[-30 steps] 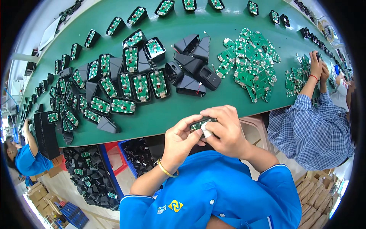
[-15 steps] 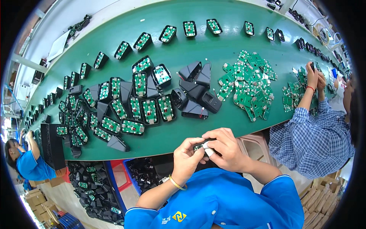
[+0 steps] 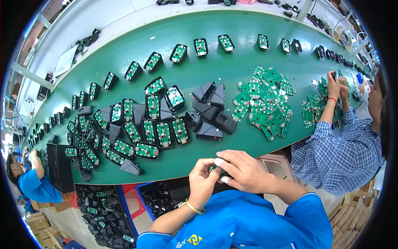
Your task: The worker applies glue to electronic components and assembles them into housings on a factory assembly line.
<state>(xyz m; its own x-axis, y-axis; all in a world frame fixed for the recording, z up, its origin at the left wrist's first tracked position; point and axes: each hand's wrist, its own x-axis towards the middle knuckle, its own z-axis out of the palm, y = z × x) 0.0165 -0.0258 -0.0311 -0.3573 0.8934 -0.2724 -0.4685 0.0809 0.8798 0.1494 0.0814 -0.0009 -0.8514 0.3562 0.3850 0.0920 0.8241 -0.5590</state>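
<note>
Close to the table's near edge, my left hand (image 3: 200, 182) and my right hand (image 3: 247, 172) are closed together round a small black housing with a green circuit board (image 3: 212, 169), mostly hidden by the fingers. White covers sit on some fingertips of my right hand. Beyond my hands, to the right, lies a loose heap of green circuit boards (image 3: 269, 110). Black housings (image 3: 207, 108), some with thin red wires, are bunched left of that heap. Further left, many black housings with boards inside (image 3: 163, 135) lie crowded together.
A curved row of housings with boards (image 3: 200, 47) runs along the far side of the green table (image 3: 232, 76). At left stand a black box (image 3: 58, 168) and a person in blue. A person in a checked shirt (image 3: 340, 151) works at right. Below the table are filled bins (image 3: 103, 213).
The view has shifted, so the tabletop sits lower in the picture. My right hand's fingers have moved over the housing, covering more of it. Both hands still hold it.
</note>
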